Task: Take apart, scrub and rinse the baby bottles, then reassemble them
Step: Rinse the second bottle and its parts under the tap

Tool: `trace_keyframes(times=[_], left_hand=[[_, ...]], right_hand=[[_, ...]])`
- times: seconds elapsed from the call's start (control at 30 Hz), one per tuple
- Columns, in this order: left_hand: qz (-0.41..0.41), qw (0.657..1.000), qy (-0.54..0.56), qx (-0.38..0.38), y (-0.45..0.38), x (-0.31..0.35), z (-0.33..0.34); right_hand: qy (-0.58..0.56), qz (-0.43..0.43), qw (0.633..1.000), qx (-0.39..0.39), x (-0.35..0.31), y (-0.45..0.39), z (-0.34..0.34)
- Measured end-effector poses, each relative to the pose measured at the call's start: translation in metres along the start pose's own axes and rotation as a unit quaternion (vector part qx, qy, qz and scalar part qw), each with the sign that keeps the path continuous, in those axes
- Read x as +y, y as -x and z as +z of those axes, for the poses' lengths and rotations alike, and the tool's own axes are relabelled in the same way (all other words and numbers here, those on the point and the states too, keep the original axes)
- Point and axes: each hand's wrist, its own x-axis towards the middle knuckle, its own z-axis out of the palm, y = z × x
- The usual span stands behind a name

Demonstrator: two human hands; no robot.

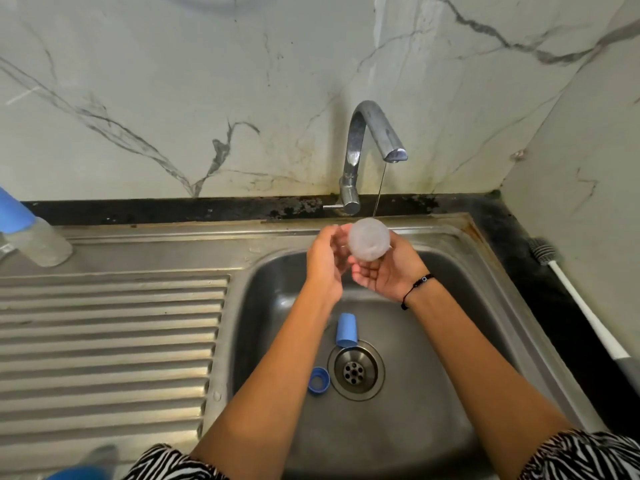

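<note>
Near the drain, on the sink [485, 258] floor, a blue ring [318, 381] and a blue cap [346, 330] are left lying. Above them, a frosted, rounded bottle body [369, 239] is gripped by the right hand [388, 271] and cupped loosely by the left hand [325, 261] under a thin stream from the curved metal tap [367, 140]. Wet smooth plastic could slip and be dropped into the steel basin.

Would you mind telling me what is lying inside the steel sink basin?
A blue cylindrical cap and a blue screw ring lie beside the metal drain. The forearms cover part of the sink basin floor.
</note>
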Motion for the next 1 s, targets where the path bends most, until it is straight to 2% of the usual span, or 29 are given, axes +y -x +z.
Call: trace_keyframes(times=[0.13,0.4,0.47,0.53,0.63,0.73,0.8,0.9,1.0], left_hand=[[0.013,0.996,-0.082,-0.027,0.004,0.002,0.009],[0.007,0.971,-0.234,-0.048,0.002,0.004,0.027],[0.007,0.975,-0.213,-0.063,0.002,0.002,0.027],[-0.006,0.987,-0.148,-0.065,0.002,0.0,0.022],[-0.059,0.995,-0.054,-0.06,-0.001,-0.009,0.004],[-0.124,0.989,-0.029,-0.075,-0.002,-0.02,-0.014],[-0.151,0.986,-0.015,-0.076,0.001,-0.024,-0.019],[-0.166,0.984,-0.011,-0.059,0.001,-0.026,-0.02],[-0.17,0.985,-0.029,-0.032,-0.001,-0.025,-0.018]], right_hand=[[-0.107,0.029,0.994,-0.018,0.003,-0.007,-0.001],[-0.151,0.028,0.988,0.007,0.001,-0.01,-0.008],[-0.149,0.017,0.989,0.001,0.0,-0.011,-0.011],[-0.131,-0.002,0.991,-0.002,-0.005,-0.011,-0.014],[-0.045,-0.07,0.997,0.003,-0.018,-0.008,-0.012],[0.099,-0.168,0.981,-0.014,-0.03,-0.002,-0.004],[0.216,-0.224,0.95,0.004,-0.033,0.001,0.002],[0.355,-0.295,0.886,0.054,-0.03,0.0,0.006],[0.427,-0.328,0.839,0.08,-0.029,-0.001,0.01]])
